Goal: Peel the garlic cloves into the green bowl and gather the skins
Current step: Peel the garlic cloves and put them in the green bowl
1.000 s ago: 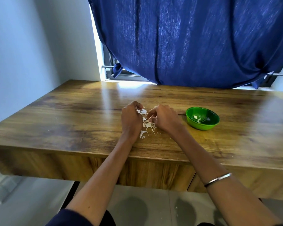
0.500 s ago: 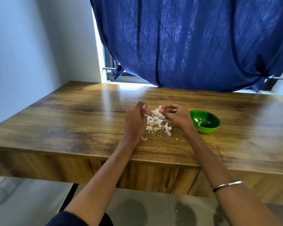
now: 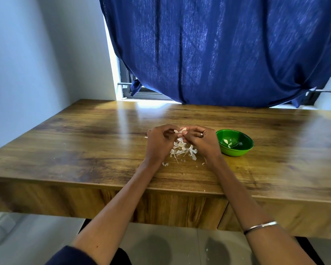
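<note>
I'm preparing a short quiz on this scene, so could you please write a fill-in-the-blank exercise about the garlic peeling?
1. Both hands, the left hand and the right hand, pinch one garlic clove above the pile of ____.
2. The green bowl stands to the ____ of the right hand.
3. The curtain behind the table is ____.

Missing words: skins; right; blue

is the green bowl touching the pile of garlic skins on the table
Apart. The head view shows a strip of bare wooden table, partly covered by the right hand, between the green bowl and the pile of garlic skins.
</note>
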Demonstrator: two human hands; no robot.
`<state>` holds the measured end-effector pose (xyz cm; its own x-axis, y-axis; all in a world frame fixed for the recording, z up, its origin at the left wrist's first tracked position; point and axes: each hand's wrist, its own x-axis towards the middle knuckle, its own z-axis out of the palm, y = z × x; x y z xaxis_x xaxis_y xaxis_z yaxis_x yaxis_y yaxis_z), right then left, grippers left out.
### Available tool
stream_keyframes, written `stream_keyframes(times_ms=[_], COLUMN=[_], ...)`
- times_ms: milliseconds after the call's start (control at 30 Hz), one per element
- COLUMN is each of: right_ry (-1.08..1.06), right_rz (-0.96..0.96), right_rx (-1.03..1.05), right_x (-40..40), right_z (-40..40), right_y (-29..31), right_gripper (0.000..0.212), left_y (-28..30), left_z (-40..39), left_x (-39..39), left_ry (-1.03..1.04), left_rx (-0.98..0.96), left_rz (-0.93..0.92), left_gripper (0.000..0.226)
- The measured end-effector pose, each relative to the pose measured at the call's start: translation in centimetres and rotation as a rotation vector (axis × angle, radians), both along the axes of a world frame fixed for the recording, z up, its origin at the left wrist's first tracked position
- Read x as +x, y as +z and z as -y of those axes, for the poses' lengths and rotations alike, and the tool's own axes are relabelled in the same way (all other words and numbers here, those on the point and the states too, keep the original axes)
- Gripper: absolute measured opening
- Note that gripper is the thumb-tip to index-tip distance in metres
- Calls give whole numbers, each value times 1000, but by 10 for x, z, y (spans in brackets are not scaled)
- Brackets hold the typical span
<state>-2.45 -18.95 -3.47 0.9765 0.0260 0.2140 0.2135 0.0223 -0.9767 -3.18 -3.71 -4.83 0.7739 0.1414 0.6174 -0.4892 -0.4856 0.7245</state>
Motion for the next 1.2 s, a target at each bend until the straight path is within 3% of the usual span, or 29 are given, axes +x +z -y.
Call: stream_keyframes(times_ms=[233,433,500,667,967,1100,1200], right_ry=[-43,-45,-52,-41,-51,-55,-25], right_rz=[-57,-22,8,129,51,9,3], right_rx=[234,134,84,-61,-8,154,243], right_x=[-4,-8,-8,-11,-10,-11,-10], right_z=[5,3,3,1,2,3,3], right_y=[4,6,5,3,3,6,7], right_gripper=[18,16,16,14,14,13,11], left_y=[-3,-3,-1,2,6,6,1], left_z=[0,3,3,3,4,5,0], left_x=[1,2,1,-1,-2,-3,-2], left_ry=[34,33,37,-28,-79,19,88], left_rx=[-27,137,103,-33,-356,-296,-92], left_rz=[13,102,143,19,-124,-68,66], left_gripper=[11,20,19,14,11,10,21])
